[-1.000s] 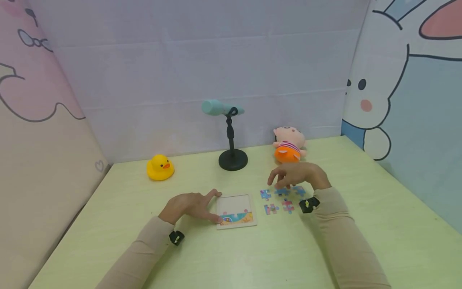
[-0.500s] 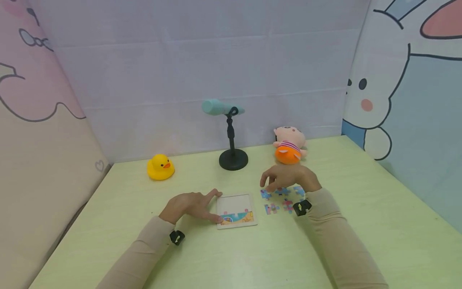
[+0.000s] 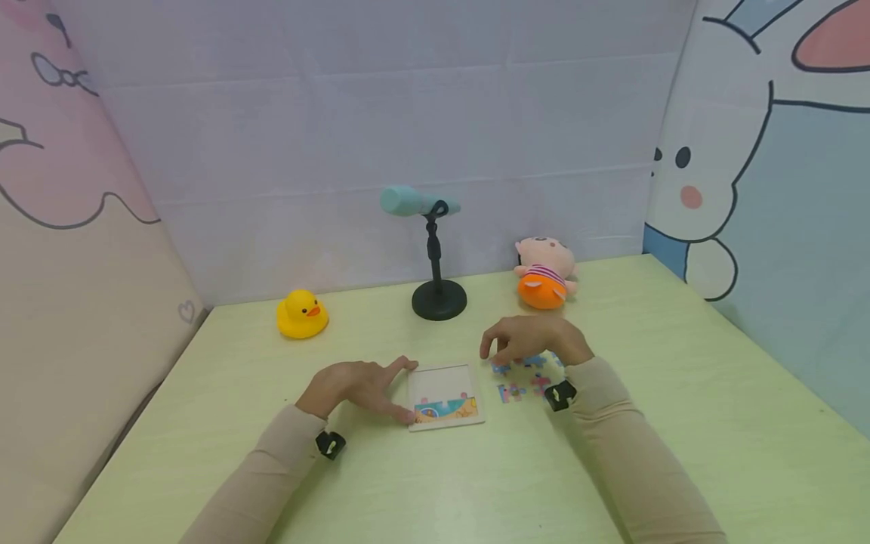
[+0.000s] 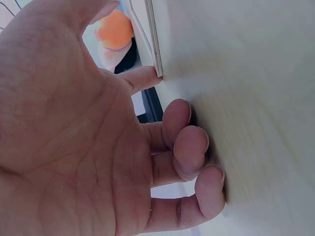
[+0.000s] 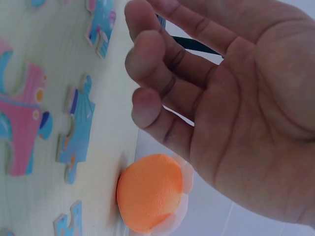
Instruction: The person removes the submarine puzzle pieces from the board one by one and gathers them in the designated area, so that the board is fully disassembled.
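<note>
A square puzzle tray (image 3: pixel 444 378) lies on the table, its bottom row filled with a beach picture. My left hand (image 3: pixel 358 385) spreads thumb and index finger to the tray's two left corners. In the left wrist view, the index fingertip meets the tray's edge (image 4: pixel 156 49), while the other fingers bend against the tabletop. My right hand (image 3: pixel 537 338) hovers with bent fingers over loose puzzle pieces, thumb and index above the leftmost blue piece (image 3: pixel 501 370). That blue piece (image 5: pixel 102 24) lies flat in the right wrist view, where the thumb and index tips are out of frame.
Near the right hand lie a pink-blue piece (image 3: pixel 511 393), a pink piece (image 5: pixel 29 118) and further blue pieces (image 5: pixel 78 128). Behind stand a yellow rubber duck (image 3: pixel 302 316), a teal microphone on a black stand (image 3: pixel 438 301) and a pig plush (image 3: pixel 544 276) in orange.
My right hand has moved left and slightly down, from above the middle blue piece to the leftmost one. The left hand and the tray have stayed in place.
</note>
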Motion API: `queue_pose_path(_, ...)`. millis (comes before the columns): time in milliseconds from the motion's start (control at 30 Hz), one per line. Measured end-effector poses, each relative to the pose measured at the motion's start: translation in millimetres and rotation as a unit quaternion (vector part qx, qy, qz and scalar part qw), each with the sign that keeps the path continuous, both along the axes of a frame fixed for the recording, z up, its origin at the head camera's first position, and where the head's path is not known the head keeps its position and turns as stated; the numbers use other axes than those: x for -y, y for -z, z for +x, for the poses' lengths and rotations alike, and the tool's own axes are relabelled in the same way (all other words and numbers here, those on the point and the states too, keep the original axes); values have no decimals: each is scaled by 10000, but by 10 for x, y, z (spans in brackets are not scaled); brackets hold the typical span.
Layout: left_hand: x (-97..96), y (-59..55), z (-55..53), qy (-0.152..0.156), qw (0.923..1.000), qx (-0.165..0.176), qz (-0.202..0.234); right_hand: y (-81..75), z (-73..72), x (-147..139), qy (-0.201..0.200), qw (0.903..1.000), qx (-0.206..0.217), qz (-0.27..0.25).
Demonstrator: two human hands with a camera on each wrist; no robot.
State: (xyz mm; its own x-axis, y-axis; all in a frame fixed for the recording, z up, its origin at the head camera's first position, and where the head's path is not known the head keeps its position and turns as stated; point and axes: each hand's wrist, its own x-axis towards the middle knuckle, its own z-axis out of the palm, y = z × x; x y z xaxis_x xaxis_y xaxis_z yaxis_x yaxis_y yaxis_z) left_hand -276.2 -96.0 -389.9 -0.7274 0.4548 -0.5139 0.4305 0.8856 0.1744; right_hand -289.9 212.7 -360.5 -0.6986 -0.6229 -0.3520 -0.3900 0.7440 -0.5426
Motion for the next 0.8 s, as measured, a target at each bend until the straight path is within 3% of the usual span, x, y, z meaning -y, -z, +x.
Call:
queue_pose_path(467,4,-11,7,-5,10000,23,-18,36,22,141,-21,10000,-72,-62)
queue_pose_path(800,-5,-21,7,-19,10000,30,-48,53,64,318,-244,9995,-173,122)
